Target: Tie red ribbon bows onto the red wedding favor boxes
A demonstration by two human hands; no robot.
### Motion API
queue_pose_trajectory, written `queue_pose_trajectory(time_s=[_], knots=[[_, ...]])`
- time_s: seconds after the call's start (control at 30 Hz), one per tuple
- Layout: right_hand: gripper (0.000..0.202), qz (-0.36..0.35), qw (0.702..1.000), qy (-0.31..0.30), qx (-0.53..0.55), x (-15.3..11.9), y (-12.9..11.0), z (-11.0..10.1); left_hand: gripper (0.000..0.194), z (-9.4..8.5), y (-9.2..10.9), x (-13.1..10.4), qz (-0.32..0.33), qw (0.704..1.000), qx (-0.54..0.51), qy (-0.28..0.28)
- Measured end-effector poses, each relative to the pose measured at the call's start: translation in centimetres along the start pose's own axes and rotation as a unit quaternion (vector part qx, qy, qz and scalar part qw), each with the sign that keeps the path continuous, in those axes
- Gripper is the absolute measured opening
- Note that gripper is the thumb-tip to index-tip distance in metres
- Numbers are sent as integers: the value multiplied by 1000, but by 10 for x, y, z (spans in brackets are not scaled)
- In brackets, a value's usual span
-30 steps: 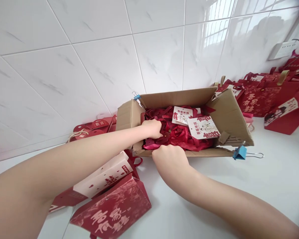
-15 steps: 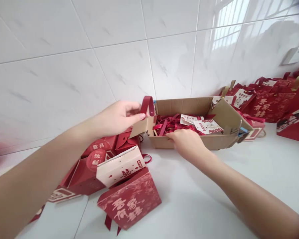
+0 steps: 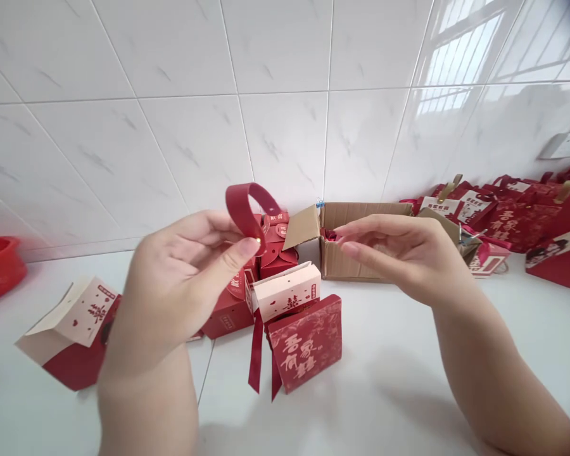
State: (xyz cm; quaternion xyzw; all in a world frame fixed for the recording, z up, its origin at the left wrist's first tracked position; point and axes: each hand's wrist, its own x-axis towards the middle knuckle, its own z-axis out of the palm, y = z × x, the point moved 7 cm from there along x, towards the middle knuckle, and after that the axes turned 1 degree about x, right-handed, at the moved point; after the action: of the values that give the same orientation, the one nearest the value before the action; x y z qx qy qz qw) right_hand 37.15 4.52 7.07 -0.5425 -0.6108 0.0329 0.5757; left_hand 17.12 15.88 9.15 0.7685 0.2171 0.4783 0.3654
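A dark red strap handle [image 3: 241,209], bent into a loop with a small gold stud, is pinched between the thumb and fingers of my left hand [image 3: 185,272]. My right hand [image 3: 399,253] hovers in front of a cardboard box [image 3: 361,272], thumb and fingertips drawn close together; whether something small sits between them I cannot make out. Red ribbon shows inside the box by those fingertips. Below, between my hands, stand a red gift box [image 3: 308,348] with pale lettering and a cream-and-red gift box [image 3: 289,291] with a ribbon.
More red gift boxes [image 3: 228,310] stand behind my left hand. A cream-topped box [image 3: 78,323] lies at the left, near a red plastic basket [image 3: 0,266]. Many red gift bags [image 3: 517,215] line the tiled wall [image 3: 285,145] at the right. Everything rests on a white surface [image 3: 384,373].
My right hand has come up out of the cardboard box. My left hand, still holding the strap handle, has come closer to me and turned. The view has shifted to the left.
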Motion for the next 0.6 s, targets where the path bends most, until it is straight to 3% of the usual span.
queue_pose_trajectory(time_s=[0.1,0.23,0.43,0.6], knots=[[19,13,993,-46,108,1,-22,24,14,15,2,-3,-1,998,-60,-36],[18,13,983,-22,183,-2,-26,42,12,26,4,-9,24,994,-88,-61],[15,10,969,14,245,-9,-15,52,12,30,-2,-14,31,995,-86,-51],[15,-25,977,51,204,-10,-18,48,11,37,-1,-16,37,991,-120,-46]])
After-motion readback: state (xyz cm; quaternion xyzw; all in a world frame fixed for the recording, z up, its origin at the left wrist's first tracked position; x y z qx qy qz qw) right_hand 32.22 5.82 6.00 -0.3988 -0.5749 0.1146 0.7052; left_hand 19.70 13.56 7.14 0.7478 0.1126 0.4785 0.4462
